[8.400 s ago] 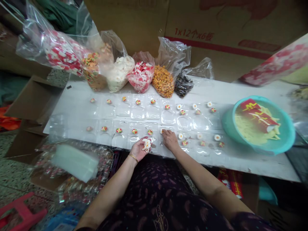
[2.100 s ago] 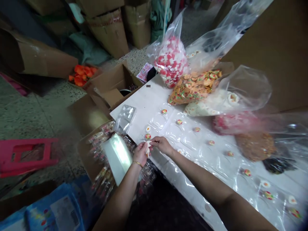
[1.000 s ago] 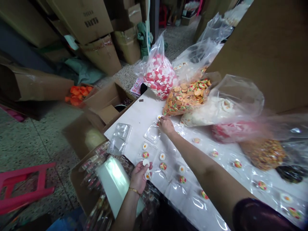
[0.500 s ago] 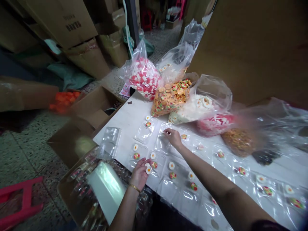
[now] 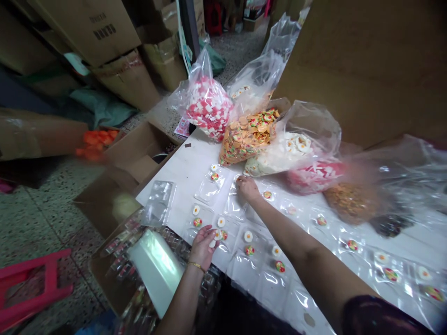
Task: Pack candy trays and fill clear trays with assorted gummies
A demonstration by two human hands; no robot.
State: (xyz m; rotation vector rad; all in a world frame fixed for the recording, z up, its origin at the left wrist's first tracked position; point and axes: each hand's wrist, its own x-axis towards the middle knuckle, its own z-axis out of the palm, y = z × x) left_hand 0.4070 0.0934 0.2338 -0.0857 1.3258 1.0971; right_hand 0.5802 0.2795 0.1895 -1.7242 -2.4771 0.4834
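My left hand (image 5: 201, 247) is closed around a few small fried-egg pieces (image 5: 217, 235), white with orange yolks, above the near edge of the white table. My right hand (image 5: 247, 189) pinches at the upper end of a clear plastic tray (image 5: 234, 204). A fried-egg piece partly shows at its fingertips, the rest hidden by the fingers. In the clear tray (image 5: 209, 190) to the left lie an egg piece and a round red-green-yellow piece (image 5: 214, 177). Several more clear trays around my hands hold similar pairs, and some toward the right hold just the round piece (image 5: 267, 194).
Bags of pink-and-white pieces (image 5: 209, 109), orange rounds (image 5: 244, 139) and egg pieces (image 5: 296, 144) line the table's far side. Empty clear trays (image 5: 159, 202) are stacked at the left edge. Open cardboard boxes (image 5: 129, 149) stand left, with a red stool (image 5: 50, 274) on the floor.
My right hand has moved slightly up and left at the tray's upper end, its fingers now lower to the plastic. The egg pieces in my left hand have tilted.
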